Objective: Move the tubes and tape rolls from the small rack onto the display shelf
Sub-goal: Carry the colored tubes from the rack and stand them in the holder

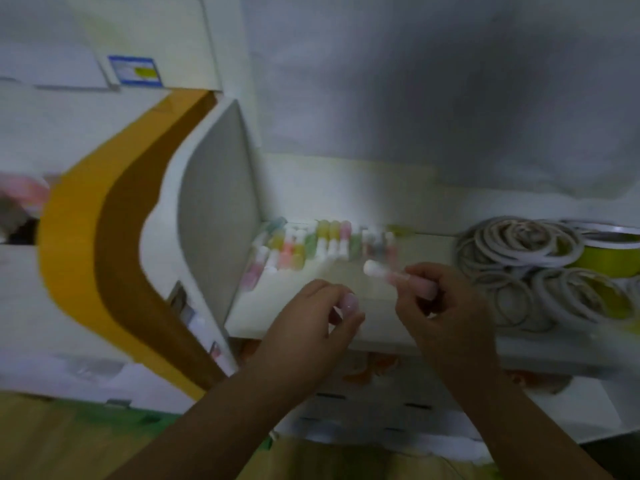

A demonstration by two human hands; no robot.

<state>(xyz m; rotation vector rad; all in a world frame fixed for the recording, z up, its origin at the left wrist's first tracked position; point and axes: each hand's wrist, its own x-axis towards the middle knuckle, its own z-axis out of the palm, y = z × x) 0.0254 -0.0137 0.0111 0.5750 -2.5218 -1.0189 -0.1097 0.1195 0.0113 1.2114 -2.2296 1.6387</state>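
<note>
The frame is blurred by motion. My right hand (446,313) grips a pink tube with a white cap (398,275), held over the white display shelf (346,327). My left hand (311,327) hovers beside it with curled fingers; something pale and pinkish shows at its fingertips, too blurred to name. Several pastel tubes (318,247) lie in rows at the back left of the shelf. A pile of white tape rolls (519,268) lies on the shelf's right side, next to a wide yellow-green roll (609,254).
A white side panel (214,209) bounds the shelf on the left, beside an orange and brown curved band (104,244). A grey wall stands behind. Below the shelf is a white slotted surface (381,410) above a wood-toned floor.
</note>
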